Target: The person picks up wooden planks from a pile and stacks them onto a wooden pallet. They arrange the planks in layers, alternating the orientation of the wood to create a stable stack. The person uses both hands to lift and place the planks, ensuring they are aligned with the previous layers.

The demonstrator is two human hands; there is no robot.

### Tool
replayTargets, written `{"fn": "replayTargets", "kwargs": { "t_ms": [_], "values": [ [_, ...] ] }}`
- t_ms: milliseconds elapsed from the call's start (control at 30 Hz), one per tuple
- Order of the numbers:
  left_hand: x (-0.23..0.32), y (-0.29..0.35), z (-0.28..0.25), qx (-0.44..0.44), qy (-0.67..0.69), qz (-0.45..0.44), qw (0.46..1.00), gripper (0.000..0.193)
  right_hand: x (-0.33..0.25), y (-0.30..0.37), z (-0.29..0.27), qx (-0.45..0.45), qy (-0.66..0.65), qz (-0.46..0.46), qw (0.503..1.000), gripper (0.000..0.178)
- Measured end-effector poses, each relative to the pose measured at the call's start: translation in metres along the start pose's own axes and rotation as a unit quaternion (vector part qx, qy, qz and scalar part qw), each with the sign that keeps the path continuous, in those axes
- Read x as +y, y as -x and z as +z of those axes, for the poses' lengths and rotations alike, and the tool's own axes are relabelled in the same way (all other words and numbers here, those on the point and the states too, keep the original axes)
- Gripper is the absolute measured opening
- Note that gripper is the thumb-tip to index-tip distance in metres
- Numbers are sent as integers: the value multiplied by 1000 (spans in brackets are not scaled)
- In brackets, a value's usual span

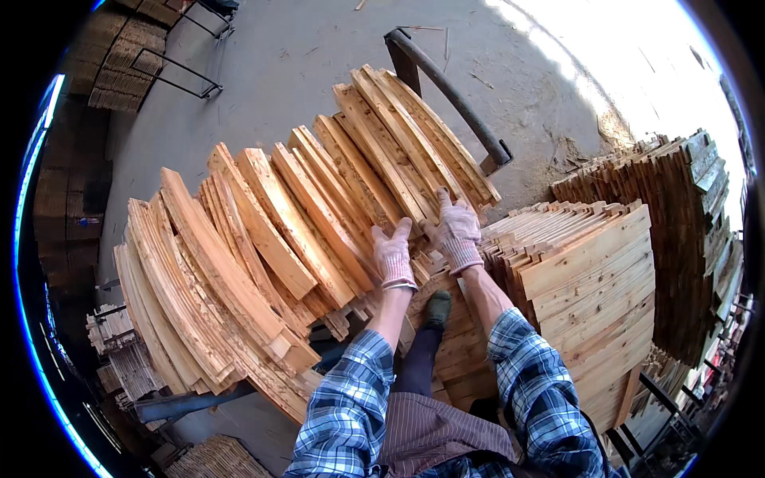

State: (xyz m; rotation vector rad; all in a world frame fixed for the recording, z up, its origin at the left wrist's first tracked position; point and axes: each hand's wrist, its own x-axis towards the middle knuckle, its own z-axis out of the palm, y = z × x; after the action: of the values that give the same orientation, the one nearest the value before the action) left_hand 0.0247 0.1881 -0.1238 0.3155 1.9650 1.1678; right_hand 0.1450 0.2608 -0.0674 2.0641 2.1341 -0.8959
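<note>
While the left hand (pixel 394 253) and right hand (pixel 456 231), both in pale gloves, lie at the near ends of the wooden planks (pixel 299 231), their fingers are partly spread; whether either grips a plank, I cannot tell. The planks form a long row ahead and leftward. Right of the hands stands a neat board stack (pixel 594 279), with a darker stack (pixel 661 215) beyond.

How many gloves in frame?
2: one pale glove on the left hand, one on the right hand, both by the near ends of the wooden boards. More could be hidden behind stacks or in the dark rim.
</note>
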Motion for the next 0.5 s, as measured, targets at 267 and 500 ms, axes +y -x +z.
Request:
{"fn": "replayTargets", "kwargs": {
  "t_ms": [267, 500],
  "values": [
    [19, -11, 9, 72, -154, 45, 984, 89, -11, -24, 15, -31, 1, -20, 999, 79],
    [19, -8, 17, 52, -183, -15, 982, 73, 15, -29, 53, 35, -129, -45, 990, 49]
  ]
}}
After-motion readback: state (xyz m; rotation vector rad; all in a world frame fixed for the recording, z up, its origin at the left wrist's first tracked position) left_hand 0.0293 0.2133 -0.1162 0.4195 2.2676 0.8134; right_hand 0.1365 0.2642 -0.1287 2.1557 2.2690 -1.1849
